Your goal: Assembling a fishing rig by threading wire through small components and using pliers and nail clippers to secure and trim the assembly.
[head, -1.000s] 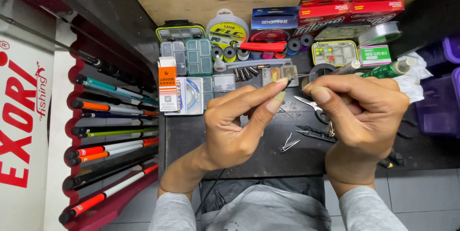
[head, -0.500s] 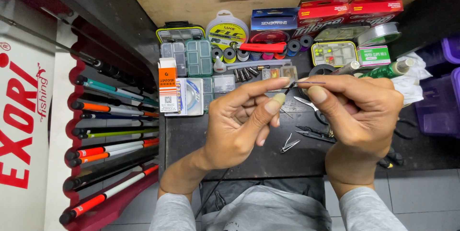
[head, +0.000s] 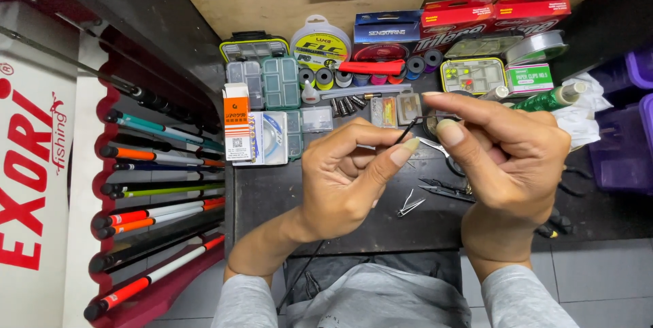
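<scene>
My left hand (head: 350, 175) and my right hand (head: 503, 158) are raised over a dark worktop (head: 272, 199), fingertips close together. Between them runs a thin dark wire-like piece (head: 411, 126), pinched by my left thumb and forefinger at its lower end and by my right thumb and forefinger at its upper end. A thin dark line trails down from my left wrist toward my lap. Under the hands lie small metal clippers (head: 410, 204) and dark scissors (head: 445, 188).
At the back of the worktop stand clear tackle boxes (head: 272, 83), line spools (head: 320, 46), blue and red boxes (head: 462, 22) and a green bottle (head: 547, 99). A rack of fishing rods (head: 156, 185) fills the left. Purple bins (head: 622, 131) sit at the right.
Both hands have kept close together; my right hand's fingers have spread a little and the thin dark piece now shows stretched between the two hands.
</scene>
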